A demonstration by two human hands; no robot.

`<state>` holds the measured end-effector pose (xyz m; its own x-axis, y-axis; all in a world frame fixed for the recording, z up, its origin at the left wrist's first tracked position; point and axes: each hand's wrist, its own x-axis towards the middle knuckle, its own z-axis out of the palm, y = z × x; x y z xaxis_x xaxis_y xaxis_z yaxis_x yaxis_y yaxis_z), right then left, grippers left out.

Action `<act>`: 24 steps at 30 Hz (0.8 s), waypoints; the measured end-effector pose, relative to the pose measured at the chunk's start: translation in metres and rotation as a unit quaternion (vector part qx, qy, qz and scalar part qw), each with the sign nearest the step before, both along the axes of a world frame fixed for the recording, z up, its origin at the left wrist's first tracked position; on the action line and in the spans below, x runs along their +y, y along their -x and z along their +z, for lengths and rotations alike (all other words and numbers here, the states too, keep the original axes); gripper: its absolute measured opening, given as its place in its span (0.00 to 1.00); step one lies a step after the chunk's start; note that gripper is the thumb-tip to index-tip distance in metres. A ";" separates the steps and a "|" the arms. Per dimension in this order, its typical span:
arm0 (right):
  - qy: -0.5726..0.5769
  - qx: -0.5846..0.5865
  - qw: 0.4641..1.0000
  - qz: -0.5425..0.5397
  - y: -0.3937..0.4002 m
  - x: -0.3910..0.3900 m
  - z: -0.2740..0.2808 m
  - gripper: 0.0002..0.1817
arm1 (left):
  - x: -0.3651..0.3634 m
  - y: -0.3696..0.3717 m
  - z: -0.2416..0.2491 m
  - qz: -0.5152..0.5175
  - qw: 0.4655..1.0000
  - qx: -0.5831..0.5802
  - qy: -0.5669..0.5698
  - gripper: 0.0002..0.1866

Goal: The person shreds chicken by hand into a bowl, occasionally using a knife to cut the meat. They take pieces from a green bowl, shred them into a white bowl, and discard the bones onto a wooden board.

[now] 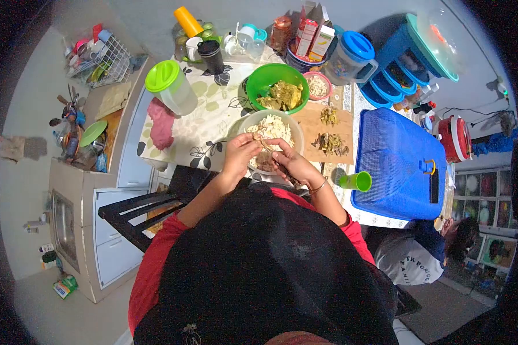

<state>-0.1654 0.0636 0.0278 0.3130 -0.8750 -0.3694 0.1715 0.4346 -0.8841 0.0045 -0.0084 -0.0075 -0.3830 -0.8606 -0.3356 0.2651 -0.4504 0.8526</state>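
My left hand (240,155) and my right hand (294,163) meet above a translucent bowl (299,131) of pale shredded food (275,126), which looks like shredded meat. Between the fingertips is a small brownish piece of meat (259,140), with both hands closed on it. A darker bit shows under my right palm, partly hidden. Just behind stands a green bowl (258,80) with yellowish cooked meat pieces (286,95). To the right, dark and yellowish scraps (331,144) lie in two heaps on brown paper (308,122).
A lidded pitcher (175,92) and a pink cloth (160,123) are at left. At right are a green cup (357,181) and a blue food cover (400,161). A pink bowl (327,80) sits behind. Another person (411,259) is at the lower right.
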 end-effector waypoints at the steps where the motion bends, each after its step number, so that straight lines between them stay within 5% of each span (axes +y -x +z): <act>1: 0.001 0.015 1.000 -0.013 0.000 -0.001 0.001 0.17 | 0.000 0.000 0.001 0.000 1.000 -0.007 0.007 0.08; 8: -0.054 -0.092 0.992 -0.068 0.004 -0.002 0.010 0.18 | -0.002 -0.001 0.006 0.017 0.997 0.042 -0.063 0.08; 14: -0.008 0.027 0.999 -0.037 0.003 -0.007 -0.008 0.17 | 0.001 -0.003 0.009 -0.015 0.999 0.021 -0.037 0.10; 19: -0.034 -0.053 0.997 -0.053 0.005 -0.005 0.005 0.17 | 0.000 -0.002 0.007 -0.003 0.999 0.016 -0.033 0.09; 24: 0.006 0.026 0.999 -0.035 0.001 -0.009 -0.008 0.18 | -0.001 -0.002 0.002 0.000 0.998 0.028 -0.052 0.08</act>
